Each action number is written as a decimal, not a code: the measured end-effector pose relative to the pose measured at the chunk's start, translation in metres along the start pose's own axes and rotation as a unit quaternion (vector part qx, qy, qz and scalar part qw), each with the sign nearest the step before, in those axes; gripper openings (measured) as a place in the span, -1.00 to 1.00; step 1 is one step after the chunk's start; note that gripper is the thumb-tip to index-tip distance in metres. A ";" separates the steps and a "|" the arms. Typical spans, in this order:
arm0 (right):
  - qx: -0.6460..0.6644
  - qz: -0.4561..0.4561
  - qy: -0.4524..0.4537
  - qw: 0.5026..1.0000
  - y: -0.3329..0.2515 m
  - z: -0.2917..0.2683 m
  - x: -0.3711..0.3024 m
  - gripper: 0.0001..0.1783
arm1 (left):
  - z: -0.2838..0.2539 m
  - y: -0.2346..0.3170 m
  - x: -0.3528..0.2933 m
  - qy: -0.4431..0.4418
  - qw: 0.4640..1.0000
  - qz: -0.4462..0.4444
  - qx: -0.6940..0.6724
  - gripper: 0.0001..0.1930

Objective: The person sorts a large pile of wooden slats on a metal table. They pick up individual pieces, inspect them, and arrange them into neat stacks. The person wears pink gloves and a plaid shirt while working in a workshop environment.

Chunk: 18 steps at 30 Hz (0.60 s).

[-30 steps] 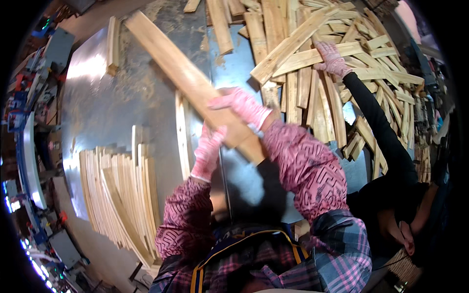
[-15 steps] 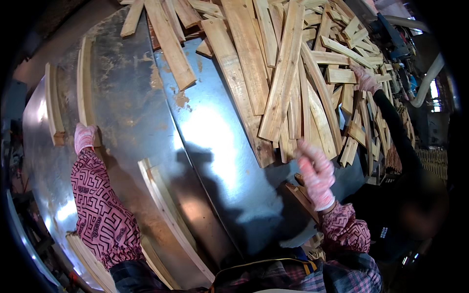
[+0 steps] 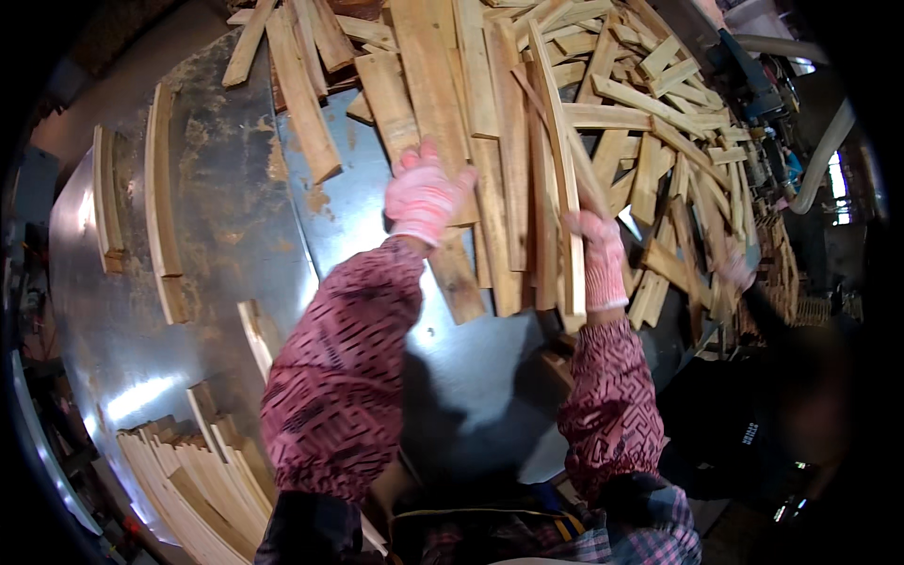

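My left hand point(image 3: 422, 196), in a pink-and-white knit glove, is over a wide wooden board point(image 3: 438, 104) in the pile; its fingers are spread and it grips nothing. To the right, my right hand point(image 3: 600, 264), gloved the same way, is closed around a long wooden slat point(image 3: 565, 188). That slat is tipped up on its narrow edge among the other boards, and its far end points away from me. The fingertips of my right hand are partly hidden behind the wood.
Two curved wooden pieces point(image 3: 162, 188) lie apart on the left of the metal table point(image 3: 226, 160). More curved strips point(image 3: 184, 471) stand in a row at the lower left. A co-worker's gloved hand point(image 3: 736, 264) is at the right side of the heap of offcuts point(image 3: 659, 122).
My left hand has left a curved piece at the far left and moved right to the boards. My right hand has moved up and closed on a slat. The co-worker's hand has come nearer.
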State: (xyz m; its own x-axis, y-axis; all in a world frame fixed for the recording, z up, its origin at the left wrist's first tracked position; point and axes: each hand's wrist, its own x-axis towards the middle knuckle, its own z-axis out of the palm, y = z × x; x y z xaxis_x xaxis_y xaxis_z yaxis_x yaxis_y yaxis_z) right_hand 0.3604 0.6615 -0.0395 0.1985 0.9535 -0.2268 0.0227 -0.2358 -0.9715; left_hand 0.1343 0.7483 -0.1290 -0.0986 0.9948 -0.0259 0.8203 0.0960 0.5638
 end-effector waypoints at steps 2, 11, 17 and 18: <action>-0.065 -0.060 0.018 0.996 0.016 -0.031 -0.015 -0.05 | 0.025 0.038 -0.014 -0.031 0.995 -0.058 0.069 0.05; -0.211 0.094 -0.016 0.973 0.080 -0.029 -0.004 0.40 | 0.028 -0.031 0.001 -0.157 0.755 -0.169 -0.614 -0.15; 0.183 0.076 -0.093 0.976 0.042 -0.054 -0.024 -0.22 | -0.102 -0.005 -0.046 -0.085 0.722 -0.303 -0.617 -0.56; 0.132 0.069 -0.084 0.985 0.039 -0.047 -0.027 -0.18 | -0.084 -0.058 -0.032 -0.114 0.692 -0.222 -0.678 -0.49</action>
State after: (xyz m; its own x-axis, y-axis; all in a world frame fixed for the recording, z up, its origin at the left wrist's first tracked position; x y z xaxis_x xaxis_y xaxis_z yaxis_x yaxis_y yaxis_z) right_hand 0.4023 0.6178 -0.0683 0.0171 0.9388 -0.3440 -0.2536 -0.3287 -0.9098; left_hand 0.0428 0.7080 -0.0918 0.0472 0.8723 -0.4867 -0.5588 0.4270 0.7110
